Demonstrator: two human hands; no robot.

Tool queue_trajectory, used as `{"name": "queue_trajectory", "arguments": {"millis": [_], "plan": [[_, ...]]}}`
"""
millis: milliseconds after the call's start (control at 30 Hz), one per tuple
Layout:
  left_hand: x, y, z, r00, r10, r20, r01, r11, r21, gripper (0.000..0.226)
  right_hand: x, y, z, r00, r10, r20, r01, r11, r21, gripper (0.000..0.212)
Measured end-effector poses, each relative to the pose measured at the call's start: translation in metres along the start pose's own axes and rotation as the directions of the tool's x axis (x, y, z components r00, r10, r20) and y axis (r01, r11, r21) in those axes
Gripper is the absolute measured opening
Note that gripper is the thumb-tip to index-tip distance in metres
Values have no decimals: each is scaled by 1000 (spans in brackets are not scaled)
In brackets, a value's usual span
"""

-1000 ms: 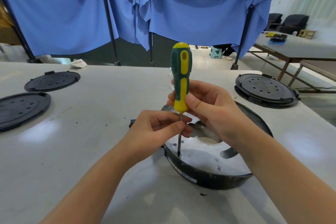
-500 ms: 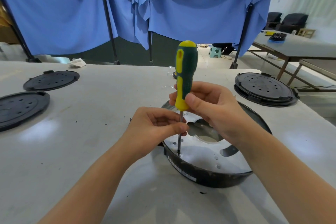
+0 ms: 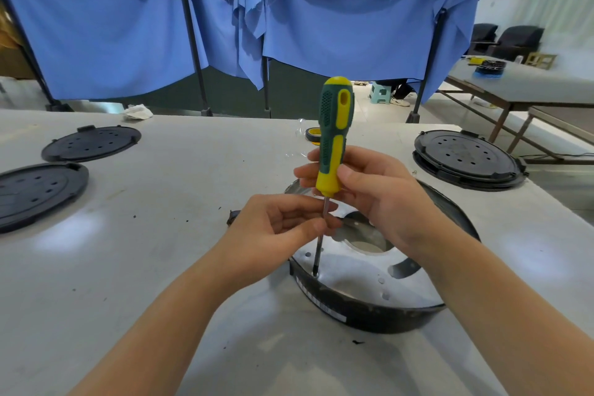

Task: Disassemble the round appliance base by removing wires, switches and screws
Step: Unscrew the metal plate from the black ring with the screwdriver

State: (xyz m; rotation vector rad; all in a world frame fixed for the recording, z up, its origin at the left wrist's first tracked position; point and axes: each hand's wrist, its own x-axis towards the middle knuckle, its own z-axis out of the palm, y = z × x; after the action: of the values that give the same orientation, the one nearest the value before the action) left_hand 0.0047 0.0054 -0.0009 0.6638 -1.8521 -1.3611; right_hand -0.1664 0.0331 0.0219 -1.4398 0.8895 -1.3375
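Note:
The round appliance base (image 3: 379,315) lies on the white table in front of me, a black rim around a shiny metal plate with a large hole in the middle. A green and yellow screwdriver (image 3: 334,125) stands nearly upright with its tip in a screw hole (image 3: 315,274) at the plate's near-left edge. My right hand (image 3: 382,199) grips the lower part of the handle. My left hand (image 3: 276,228) pinches the metal shaft just below the handle.
Two black round covers (image 3: 91,142) (image 3: 35,193) lie at the left of the table. A stacked black round base (image 3: 466,159) sits at the right. A roll of tape (image 3: 313,135) lies behind the screwdriver. Blue curtains hang behind; another table stands at far right.
The screwdriver handle has turned about its axis between the frames and leans slightly more to the right at the top. Both hands keep their hold, and the tip stays in the same hole.

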Motion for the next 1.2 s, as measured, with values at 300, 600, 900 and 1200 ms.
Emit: {"name": "queue_trajectory", "arguments": {"millis": [300,600,900,1200], "plan": [[3,-5,2,995,22,-100,-21,1000,12,17,-1,-2,0,993,-52,-103,25,967,-252,23],[4,-9,6,993,68,-100,-62,996,58,22,-13,-3,15,967,-175,-184,120,954,-275,36],[-3,-4,-2,994,45,97,-56,991,120,29,-26,-3,22,981,-119,-151,69,951,-300,29],[2,-14,4,990,99,-101,-89,991,104,18,-25,6,21,926,-241,-291,139,934,-329,31]]}}
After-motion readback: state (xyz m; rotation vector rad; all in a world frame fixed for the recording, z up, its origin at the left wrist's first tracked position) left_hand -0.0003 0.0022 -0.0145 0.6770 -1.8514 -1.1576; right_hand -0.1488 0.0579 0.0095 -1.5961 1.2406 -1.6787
